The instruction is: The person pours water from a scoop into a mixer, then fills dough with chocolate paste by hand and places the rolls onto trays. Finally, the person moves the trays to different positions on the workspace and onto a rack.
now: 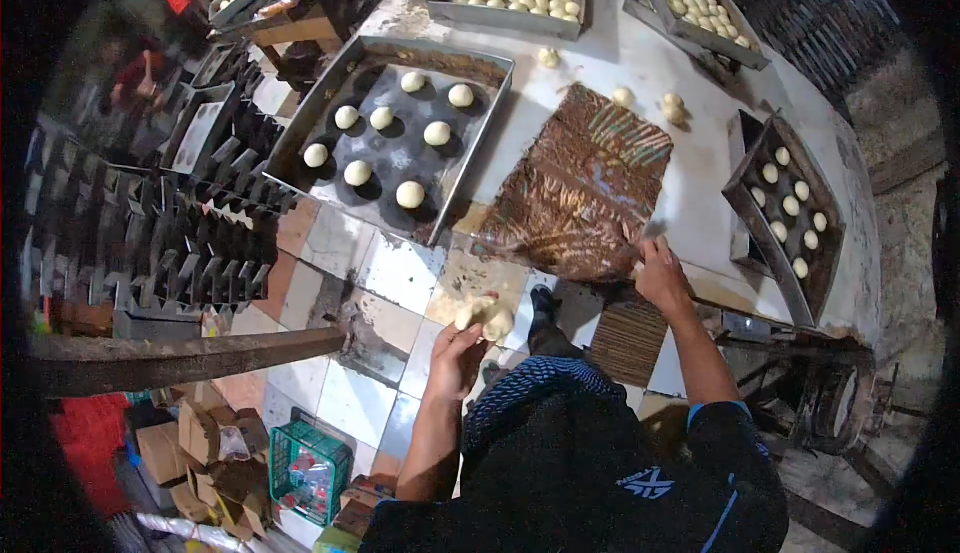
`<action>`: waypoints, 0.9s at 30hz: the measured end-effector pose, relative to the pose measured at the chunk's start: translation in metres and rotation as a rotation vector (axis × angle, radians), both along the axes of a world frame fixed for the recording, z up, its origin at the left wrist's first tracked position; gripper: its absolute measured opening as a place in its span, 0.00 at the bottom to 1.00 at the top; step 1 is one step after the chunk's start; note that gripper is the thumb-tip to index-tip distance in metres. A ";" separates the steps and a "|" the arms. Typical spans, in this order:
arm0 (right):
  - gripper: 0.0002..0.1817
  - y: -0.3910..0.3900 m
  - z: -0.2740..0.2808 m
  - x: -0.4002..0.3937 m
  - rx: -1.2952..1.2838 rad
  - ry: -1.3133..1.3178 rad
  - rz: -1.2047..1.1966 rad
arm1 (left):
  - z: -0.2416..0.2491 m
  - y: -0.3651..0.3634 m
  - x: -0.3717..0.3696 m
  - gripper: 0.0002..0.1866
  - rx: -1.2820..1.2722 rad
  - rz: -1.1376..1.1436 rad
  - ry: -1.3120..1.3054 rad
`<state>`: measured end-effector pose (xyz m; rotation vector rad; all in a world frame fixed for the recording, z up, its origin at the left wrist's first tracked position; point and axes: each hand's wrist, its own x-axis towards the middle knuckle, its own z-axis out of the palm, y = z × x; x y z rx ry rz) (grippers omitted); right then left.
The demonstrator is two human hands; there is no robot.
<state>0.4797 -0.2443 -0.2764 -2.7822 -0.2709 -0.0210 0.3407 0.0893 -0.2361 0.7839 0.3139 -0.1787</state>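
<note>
Pale dough [487, 315] is in my left hand [456, 358], raised over the tiled floor, with the fingers wrapped round its lower side. My right hand [658, 271] is closed at the lower right corner of a brown, streaked sheet [585, 188] on the white table; what the fingers grip there is too small to make out. Left of the sheet, a large metal tray [462, 185] holds several round dough balls [410, 194] spaced apart. Beyond the sheet's far edge, a few loose dough balls [623, 97] sit on the table.
Two trays packed with dough balls stand at the back, one at the centre [500, 15], one at the right [700, 38]. Another tray [827, 243] lies at the right edge. A wooden beam [200, 361], green crate [311, 470] and cardboard boxes [205, 433] are left. A person [140, 73] is far left.
</note>
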 end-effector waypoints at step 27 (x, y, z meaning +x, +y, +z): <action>0.14 0.121 -0.029 0.127 0.094 0.095 0.560 | 0.001 0.031 -0.020 0.29 0.094 0.442 0.003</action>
